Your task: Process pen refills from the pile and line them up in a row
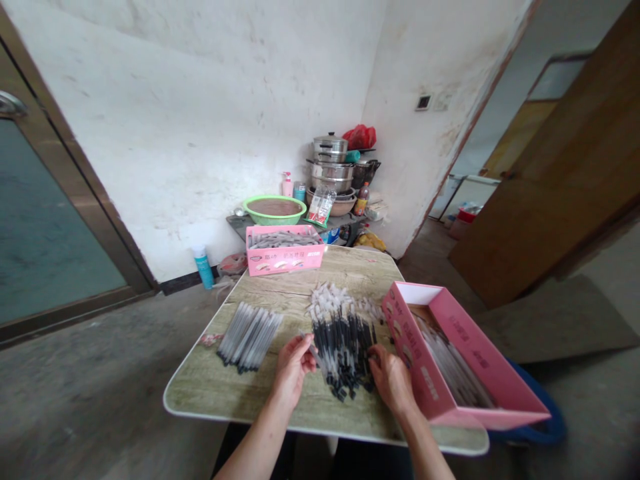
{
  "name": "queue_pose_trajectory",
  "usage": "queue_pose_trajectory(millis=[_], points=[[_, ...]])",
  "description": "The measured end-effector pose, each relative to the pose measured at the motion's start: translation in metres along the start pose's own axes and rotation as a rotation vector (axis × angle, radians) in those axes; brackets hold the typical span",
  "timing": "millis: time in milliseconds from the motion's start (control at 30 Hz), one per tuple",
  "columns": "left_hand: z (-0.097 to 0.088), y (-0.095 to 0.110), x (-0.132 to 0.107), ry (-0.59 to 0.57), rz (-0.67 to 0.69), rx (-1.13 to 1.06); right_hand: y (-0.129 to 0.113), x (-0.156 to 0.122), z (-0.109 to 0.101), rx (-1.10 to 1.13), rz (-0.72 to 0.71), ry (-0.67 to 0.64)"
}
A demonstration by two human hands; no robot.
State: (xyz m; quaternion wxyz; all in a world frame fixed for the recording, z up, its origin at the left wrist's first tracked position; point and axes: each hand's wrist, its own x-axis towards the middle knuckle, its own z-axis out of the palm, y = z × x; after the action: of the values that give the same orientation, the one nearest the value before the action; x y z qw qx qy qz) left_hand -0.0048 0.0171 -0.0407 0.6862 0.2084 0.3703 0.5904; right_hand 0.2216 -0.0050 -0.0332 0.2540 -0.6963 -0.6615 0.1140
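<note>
A heap of black pen refills with clear caps (343, 333) lies in the middle of a small wood-patterned table (280, 400). My left hand (293, 369) rests at the heap's left edge, fingers pinched on one refill. My right hand (390, 377) lies at the heap's right edge, fingers curled into the refills. A neat bundle of capped pens (249, 337) lies to the left of the heap, apart from both hands.
A pink open box (465, 363) holding more pens sits at the table's right edge. Another pink box (284, 250), full of pens, stands at the far edge. Beyond it, a low shelf carries a green basin (275, 209) and stacked metal pots (331, 167). A wooden door (565, 173) stands open at right.
</note>
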Motion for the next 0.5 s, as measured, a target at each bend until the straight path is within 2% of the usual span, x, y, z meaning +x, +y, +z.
queue_pose_trajectory(millis=[100, 233, 300, 500], points=[[0.001, 0.0, -0.001, -0.001, 0.011, -0.005, -0.01, -0.003, -0.007, 0.162, 0.012, 0.032], [0.002, 0.0, -0.003, 0.011, 0.019, -0.014, -0.036, -0.015, -0.021, 0.882, 0.079, -0.033], [0.002, 0.0, -0.004, 0.018, 0.019, -0.02, -0.05, -0.022, -0.028, 1.129, 0.08, -0.086], [0.001, -0.002, -0.003, 0.015, 0.03, -0.038, -0.077, -0.037, -0.037, 1.398, 0.091, -0.141]])
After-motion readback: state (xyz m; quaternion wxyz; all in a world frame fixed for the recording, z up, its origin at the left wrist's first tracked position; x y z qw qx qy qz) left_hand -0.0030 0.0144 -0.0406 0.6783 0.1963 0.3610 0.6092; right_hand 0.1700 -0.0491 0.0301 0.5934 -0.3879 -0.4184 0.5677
